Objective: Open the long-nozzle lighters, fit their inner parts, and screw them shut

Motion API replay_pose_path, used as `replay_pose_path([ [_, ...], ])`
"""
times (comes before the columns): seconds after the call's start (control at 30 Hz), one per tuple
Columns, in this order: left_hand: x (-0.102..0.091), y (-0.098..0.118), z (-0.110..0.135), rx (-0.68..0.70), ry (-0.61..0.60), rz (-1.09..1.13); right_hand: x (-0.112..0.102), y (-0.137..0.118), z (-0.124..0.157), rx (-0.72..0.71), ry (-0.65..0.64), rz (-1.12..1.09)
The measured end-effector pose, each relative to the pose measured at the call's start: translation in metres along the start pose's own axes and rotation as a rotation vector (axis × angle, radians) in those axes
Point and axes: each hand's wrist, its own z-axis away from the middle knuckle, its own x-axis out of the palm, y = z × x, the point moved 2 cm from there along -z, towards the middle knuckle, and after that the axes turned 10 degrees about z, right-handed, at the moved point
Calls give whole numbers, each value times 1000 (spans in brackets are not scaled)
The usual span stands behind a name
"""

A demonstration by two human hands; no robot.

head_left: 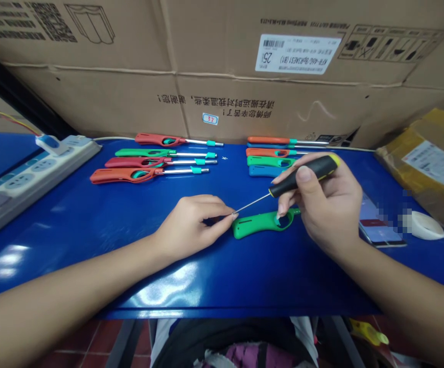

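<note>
My right hand [327, 204] is wrapped round the black and yellow handle of a screwdriver [302, 176], its thin shaft slanting down to the left. At the shaft's tip, the thumb and forefinger of my left hand [199, 222] are pinched together; whatever lies between them is too small to make out. Beneath the shaft a green long-nosed lighter [254, 225] lies on the blue table, its handle end just beside my left fingertips. The right hand's lower fingers are at its trigger opening, and the hand hides the lighter's nozzle end.
Red, green and orange-red lighters [125, 175] lie in a row at the back left; more lighters [265, 139] lie behind my right hand. Tiny pale bits [225, 158] sit between. A power strip [33, 176], phone [380, 225], white object [426, 226] and taped box [432, 163] flank the table.
</note>
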Motion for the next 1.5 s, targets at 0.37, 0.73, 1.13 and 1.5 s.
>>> replay_pose_path([
  [0.37,1,0,-1,-40,-214,-145,1,-14,7,-115,72,97],
  [0.73,6,-5,2,-35,-274,-122,4,-15,12,-115,16,173],
  [1.13,7,-4,1,-25,-276,-119,4,-17,15,-125,-43,121],
  [1.5,6,-6,1,-22,-285,-120,5,-16,16,-185,-67,172],
])
